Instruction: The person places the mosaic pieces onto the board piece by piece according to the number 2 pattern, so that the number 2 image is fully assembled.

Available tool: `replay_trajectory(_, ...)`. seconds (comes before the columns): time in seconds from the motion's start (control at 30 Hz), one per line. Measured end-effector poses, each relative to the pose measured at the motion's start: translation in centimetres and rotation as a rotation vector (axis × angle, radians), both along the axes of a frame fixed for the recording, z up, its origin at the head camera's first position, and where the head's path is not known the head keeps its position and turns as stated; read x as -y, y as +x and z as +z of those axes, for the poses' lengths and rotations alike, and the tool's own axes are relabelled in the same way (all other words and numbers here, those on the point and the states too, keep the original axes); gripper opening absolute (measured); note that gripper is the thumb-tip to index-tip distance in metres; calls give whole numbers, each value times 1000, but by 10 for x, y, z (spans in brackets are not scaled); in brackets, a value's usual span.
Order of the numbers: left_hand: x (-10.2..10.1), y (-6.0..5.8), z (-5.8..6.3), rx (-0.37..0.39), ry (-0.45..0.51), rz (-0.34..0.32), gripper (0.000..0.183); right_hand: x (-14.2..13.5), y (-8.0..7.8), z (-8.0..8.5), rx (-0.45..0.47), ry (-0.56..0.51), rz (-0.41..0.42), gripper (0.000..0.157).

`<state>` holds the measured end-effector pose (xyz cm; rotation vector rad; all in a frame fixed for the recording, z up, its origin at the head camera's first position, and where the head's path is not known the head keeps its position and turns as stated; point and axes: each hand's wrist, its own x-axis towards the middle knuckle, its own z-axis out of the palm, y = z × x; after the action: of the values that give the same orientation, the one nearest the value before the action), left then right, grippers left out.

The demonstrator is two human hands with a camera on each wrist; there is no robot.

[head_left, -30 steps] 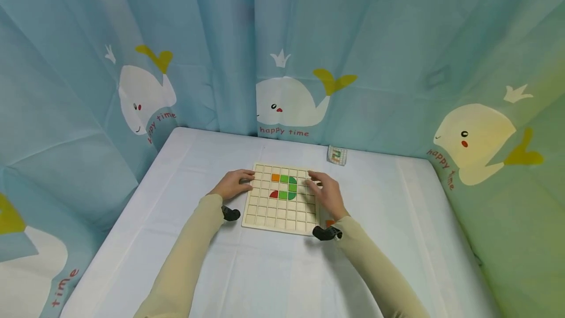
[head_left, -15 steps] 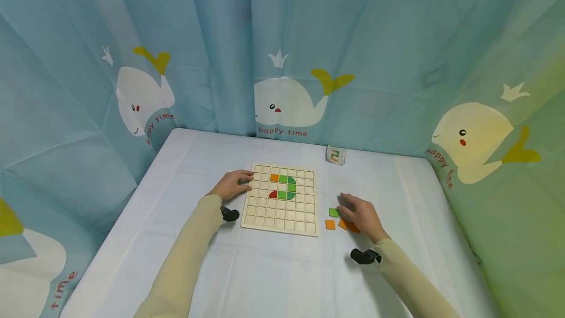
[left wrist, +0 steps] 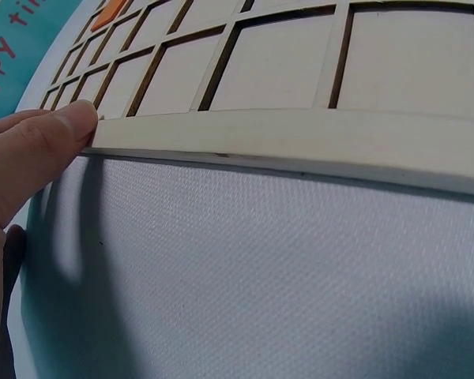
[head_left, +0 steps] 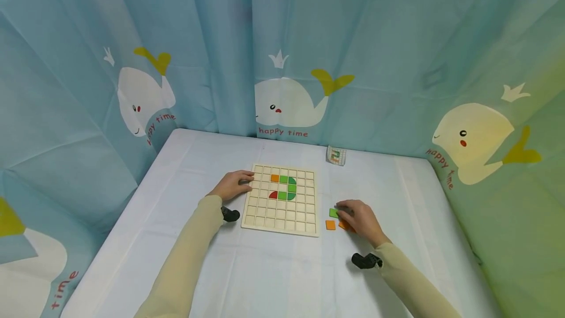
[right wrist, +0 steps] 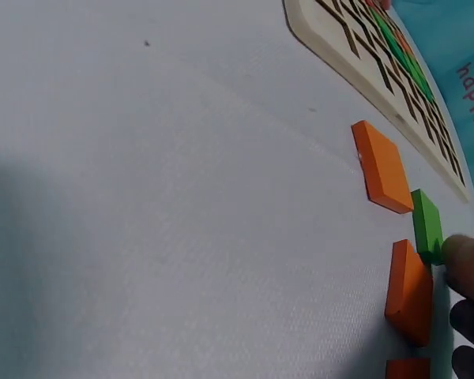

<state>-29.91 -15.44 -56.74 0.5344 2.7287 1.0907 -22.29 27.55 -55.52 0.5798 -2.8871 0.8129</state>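
A pale wooden grid board (head_left: 273,216) lies on the table. Set in its cells are an orange square tile (head_left: 274,178), green squares, two dark green quarter-rounds (head_left: 292,180) and a red quarter-round (head_left: 273,195). My left hand (head_left: 231,185) rests at the board's left edge, with the thumb (left wrist: 77,120) on the rim. To the right of the board, my right hand (head_left: 361,219) is low over loose tiles. Its thumb tip (right wrist: 468,259) is right at the end of a green square tile (right wrist: 428,227). An orange tile (right wrist: 409,294) lies beside it, partly under the hand in the head view.
Another orange tile (head_left: 330,225) lies between the board and the right hand. A small printed card (head_left: 337,155) with a coloured grid pattern stands near the table's back edge. A whale-print curtain (head_left: 375,38) hangs around the white table (head_left: 265,269).
My right hand has moved from the board's right edge to the loose tiles, uncovering some of them, and its fingers have drawn in slightly by the green tile. My left hand stays put.
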Motion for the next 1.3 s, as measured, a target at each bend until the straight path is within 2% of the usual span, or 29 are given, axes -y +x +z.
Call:
replay_trajectory(0.2, 0, 1, 0, -3, 6, -5, 43, 2, 0, -2, 32, 6, 33, 33)
replay_trajectory(0.37, 1, 0, -1, -9, 15, -9, 44, 1, -3, -6, 36, 1, 20, 34)
replay_trajectory(0.6, 2, -2, -3, 2, 7, -5, 44, 8, -11, -7, -29, -50, 38, 31)
replay_trajectory(0.77, 1, -1, -2, 13, 5, 2, 44, 42, -18, 5, -33, -127, 26, 34)
replay_trajectory(0.83, 1, -1, -2, 8, 4, 0, 44, 61, -19, 10, -21, -164, 51, 36)
replay_trajectory(0.97, 1, 0, 0, -2, 8, 1, 43, 103, -18, 11, -41, -195, 153, 36)
replay_trajectory(1.13, 1, 0, 1, -8, 11, -7, 43, 149, -17, 4, -64, -121, 239, 33)
replay_trajectory(1.3, 2, 1, 2, -16, 6, -21, 43, 176, -16, -1, -26, -42, 251, 29)
